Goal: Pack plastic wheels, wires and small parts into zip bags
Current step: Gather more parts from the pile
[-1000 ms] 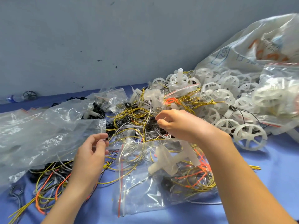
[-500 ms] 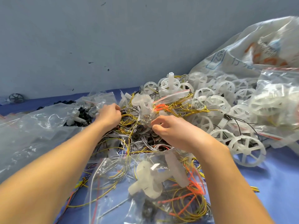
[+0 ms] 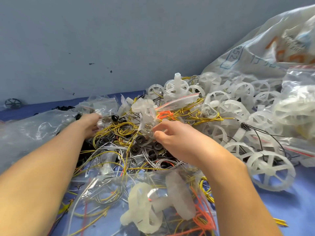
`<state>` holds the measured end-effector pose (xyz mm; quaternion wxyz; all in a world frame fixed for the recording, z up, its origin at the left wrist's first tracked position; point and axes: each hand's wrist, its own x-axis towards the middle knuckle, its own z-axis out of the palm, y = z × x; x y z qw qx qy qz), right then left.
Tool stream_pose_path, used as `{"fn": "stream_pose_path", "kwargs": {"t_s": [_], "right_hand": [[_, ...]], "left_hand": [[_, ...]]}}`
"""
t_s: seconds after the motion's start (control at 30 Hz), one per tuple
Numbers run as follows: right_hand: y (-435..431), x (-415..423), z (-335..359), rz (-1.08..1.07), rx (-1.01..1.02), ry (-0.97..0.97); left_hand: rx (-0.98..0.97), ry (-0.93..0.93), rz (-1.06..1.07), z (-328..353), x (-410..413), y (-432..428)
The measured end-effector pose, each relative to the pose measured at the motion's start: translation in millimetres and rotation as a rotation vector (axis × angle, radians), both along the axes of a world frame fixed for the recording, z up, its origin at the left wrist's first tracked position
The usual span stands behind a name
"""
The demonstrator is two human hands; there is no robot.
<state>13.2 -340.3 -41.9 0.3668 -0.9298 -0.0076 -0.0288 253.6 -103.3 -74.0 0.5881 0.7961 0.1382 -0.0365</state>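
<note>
Left hand (image 3: 89, 123) reached forward into wires (image 3: 119, 128), grip unclear, right hand (image 3: 172, 136) pinching small zip bag (image 3: 148, 123), sack (image 3: 264, 48) marked "52"

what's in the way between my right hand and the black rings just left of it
Only wires. The right hand, pinching a small clear bag, sits right beside the black rings, but grey wires and yellow wires run tangled over and around them.

Bright, cool light casts soft shadows under the wheels (image 3: 271, 169) at four o'clock, glare streaks the zip bags (image 3: 39, 132) at nine o'clock, the edges bow, and the left hand (image 3: 90, 122) is smeared.
</note>
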Motion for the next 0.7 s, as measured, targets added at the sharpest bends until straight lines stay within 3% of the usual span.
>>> {"fn": "stream_pose_path", "kwargs": {"t_s": [0.37, 0.7], "right_hand": [[4, -13, 6, -0.015, -0.021, 0.011], [2, -13, -3, -0.042, -0.020, 0.022]], "left_hand": [[0.431, -0.188, 0.056, -2, -11, 10], [0.182, -0.057, 0.090, -3, -11, 21]]}}
